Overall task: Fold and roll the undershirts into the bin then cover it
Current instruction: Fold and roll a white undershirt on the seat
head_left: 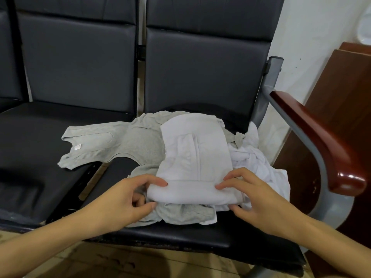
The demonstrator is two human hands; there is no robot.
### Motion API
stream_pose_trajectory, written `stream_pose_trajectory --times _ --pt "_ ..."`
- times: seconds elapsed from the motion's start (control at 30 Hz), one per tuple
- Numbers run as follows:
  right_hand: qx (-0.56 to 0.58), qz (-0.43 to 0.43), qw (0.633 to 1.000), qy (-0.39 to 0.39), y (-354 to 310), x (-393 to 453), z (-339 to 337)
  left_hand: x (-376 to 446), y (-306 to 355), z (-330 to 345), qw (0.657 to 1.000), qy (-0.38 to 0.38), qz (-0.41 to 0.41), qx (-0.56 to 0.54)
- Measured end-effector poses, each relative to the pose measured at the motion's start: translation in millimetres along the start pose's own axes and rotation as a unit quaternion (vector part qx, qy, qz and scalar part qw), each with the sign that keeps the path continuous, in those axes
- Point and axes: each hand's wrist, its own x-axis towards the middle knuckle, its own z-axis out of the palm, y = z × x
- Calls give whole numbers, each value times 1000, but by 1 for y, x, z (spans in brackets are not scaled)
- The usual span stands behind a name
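Black seat (200, 235) supports the pile. Your left hand (128, 199) and right hand (259, 197) pinch the folded white undershirt's (194, 157) near edge, apparently starting its roll.

row of black padded seats (80, 63), red-brown wooden armrest (313, 137), white wall (313, 27), tan tiled floor (140, 261)

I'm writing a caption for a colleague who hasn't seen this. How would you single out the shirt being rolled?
On the right-hand black seat beside the wooden armrest lies a heap of undershirts. The white folded one lies on top, its near end rolled between both hands; the grey one lies spread flat.
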Motion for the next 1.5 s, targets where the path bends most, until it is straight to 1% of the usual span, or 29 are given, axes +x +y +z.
stream_pose_trajectory --times 0.07,0.17,0.23,0.3,0.37,0.47,0.53,0.63,0.77,0.87,0.97,1.1,1.23,1.37,1.5 --pt "3 -1 999 34 -2 3 0 2 3 -1 1000 -8 6 25" --pt "29 14 993 117 -6 8 -4 9 7 -5 998 -10 17 56" --pt "39 25 989 143 -7 10 -8 13 9 -10 998 0 18 63" --pt "55 29 987 149 -7 11 -10 16 12 -15 997 -15 25 65" --pt "98 48 985 137 -8 13 -13 17 16 -19 997 -20 34 60" --pt "159 79 978 109 -10 17 -18 21 22 -25 998 15 45 51" --pt "180 89 972 119 -12 22 -23 24 27 -28 999 12 28 17" --pt "166 85 972 140 -12 33 -31 29 32 -34 1000 5 7 -20" --pt "156 101 973 139 -11 49 -39 39 31 -34 999 24 -2 -47" --pt "139 116 976 123 -9 59 -43 47 27 -35 998 35 -21 -41" --pt "111 140 978 109 -3 67 -43 53 21 -34 996 43 -59 -45" --pt "119 195 968 101 6 74 -41 56 16 -29 992 45 -102 -58" --pt "137 224 963 65 14 73 -37 54 10 -28 988 42 -119 -83" --pt "161 213 962 53 17 70 -33 55 1 -26 988 69 -113 -82" --pt "151 198 967 45 13 65 -36 54 4 -23 993 84 -51 -63"
